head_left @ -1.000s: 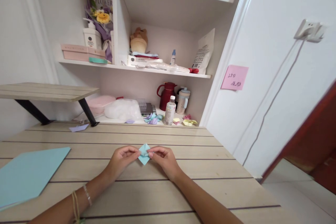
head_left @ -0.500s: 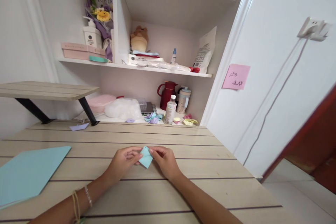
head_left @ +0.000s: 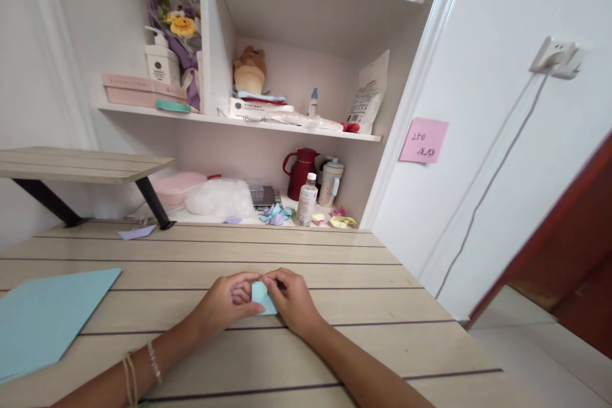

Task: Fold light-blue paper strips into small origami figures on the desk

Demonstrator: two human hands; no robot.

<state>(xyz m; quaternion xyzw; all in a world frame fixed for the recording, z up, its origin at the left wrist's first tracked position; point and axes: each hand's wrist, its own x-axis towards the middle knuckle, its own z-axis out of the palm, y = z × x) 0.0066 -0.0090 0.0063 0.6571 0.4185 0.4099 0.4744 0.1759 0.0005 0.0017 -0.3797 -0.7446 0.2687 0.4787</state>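
Observation:
Between my two hands is a small folded piece of light-blue paper (head_left: 262, 298), low over the slatted table. My left hand (head_left: 232, 298) grips its left side, thumb along the lower edge and fingers curled behind. At the upper right, my right hand (head_left: 292, 298) pinches the paper, its thumb and fingertips together on the top corner and right edge. Part of the paper is hidden by the fingers. To the left on the table lies a stack of larger light-blue sheets (head_left: 52, 315).
A small riser shelf (head_left: 86, 162) on black legs stands at the back left, with a purple paper piece (head_left: 136, 233) by its leg. Along the back are crumpled coloured papers (head_left: 277, 213), a clear bottle (head_left: 306, 201) and a red jug (head_left: 302, 172).
The folded paper has turned from a diamond to a squarer position. My left thumb has slid down to its lower edge, and my right fingers have shifted over its top corner.

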